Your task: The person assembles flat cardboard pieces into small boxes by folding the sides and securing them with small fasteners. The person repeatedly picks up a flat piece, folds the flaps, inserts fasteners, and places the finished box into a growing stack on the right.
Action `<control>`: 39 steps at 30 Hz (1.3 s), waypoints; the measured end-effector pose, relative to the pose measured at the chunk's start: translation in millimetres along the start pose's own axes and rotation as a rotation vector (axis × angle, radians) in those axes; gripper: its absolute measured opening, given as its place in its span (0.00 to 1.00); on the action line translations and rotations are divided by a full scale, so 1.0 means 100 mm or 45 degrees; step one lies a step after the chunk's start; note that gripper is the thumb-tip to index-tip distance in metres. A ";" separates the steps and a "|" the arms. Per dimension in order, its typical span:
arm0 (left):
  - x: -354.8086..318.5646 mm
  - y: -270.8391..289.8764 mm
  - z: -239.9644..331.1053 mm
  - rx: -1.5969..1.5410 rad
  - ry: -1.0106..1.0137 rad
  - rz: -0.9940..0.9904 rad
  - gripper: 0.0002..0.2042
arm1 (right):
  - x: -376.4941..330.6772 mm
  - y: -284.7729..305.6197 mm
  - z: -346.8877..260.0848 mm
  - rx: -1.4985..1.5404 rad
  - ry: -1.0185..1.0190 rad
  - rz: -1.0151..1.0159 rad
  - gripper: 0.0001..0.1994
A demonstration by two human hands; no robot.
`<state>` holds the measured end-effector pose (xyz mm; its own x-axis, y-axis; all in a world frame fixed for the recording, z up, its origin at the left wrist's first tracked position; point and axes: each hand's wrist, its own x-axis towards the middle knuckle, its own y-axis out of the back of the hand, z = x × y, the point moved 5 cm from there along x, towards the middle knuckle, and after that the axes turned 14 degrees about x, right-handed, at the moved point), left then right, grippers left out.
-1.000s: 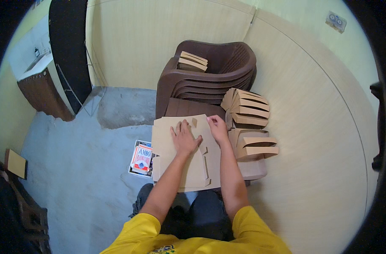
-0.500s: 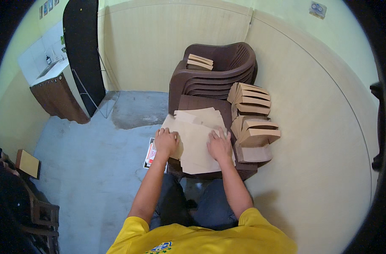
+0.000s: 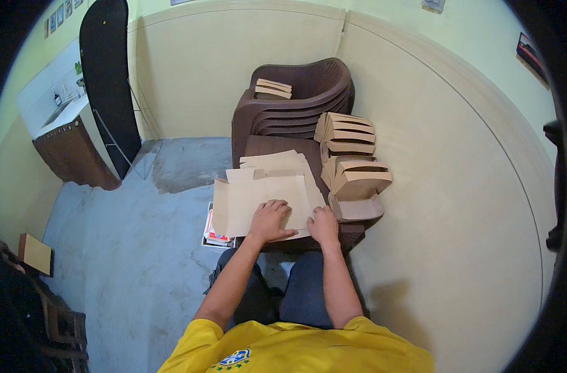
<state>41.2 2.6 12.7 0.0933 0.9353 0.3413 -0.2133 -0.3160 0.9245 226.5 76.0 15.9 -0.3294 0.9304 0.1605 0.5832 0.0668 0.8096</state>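
A flat tan cardboard sheet (image 3: 249, 199) with cut flaps lies on top of more cardboard sheets (image 3: 283, 160) on the seat of a brown plastic chair (image 3: 283, 145). My left hand (image 3: 271, 220) rests on the top sheet near its front edge, fingers stretched out and apart. At the sheet's right edge, my right hand (image 3: 324, 225) is closed, its fingers curled over the cardboard there. Its fingertips are partly hidden. Folded cardboard box pieces (image 3: 360, 180) stand just right of the sheets, against the wall side.
More folded cardboard pieces (image 3: 347, 133) stand behind, and a few (image 3: 274, 89) rest on the stacked chair armrests. A white container (image 3: 216, 235) of printed items sits on the floor left of the chair. Farther left are a counter with a sink (image 3: 62, 117) and a black board (image 3: 109, 81).
The top sheet now lies farther left and turned, its flaps showing. My left hand has moved right onto its middle; my right hand has drawn back and curled at the right edge.
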 end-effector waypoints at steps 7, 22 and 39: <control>0.00 0.03 0.10 0.136 0.064 -0.111 0.32 | 0.18 -0.07 0.10 0.210 -0.074 0.012 0.19; 0.32 -0.36 0.20 -0.246 -0.021 0.039 0.25 | 0.21 -0.28 0.55 1.153 0.011 -0.160 0.12; 0.41 -0.45 0.17 -0.313 0.191 0.020 0.09 | 0.15 -0.21 0.39 0.722 0.205 0.213 0.22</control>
<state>71.0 52.1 -11.9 -0.0533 0.9494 0.3096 -0.4443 -0.3002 0.8441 238.3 103.0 -21.1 -0.2816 0.8816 0.3788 0.9265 0.1471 0.3463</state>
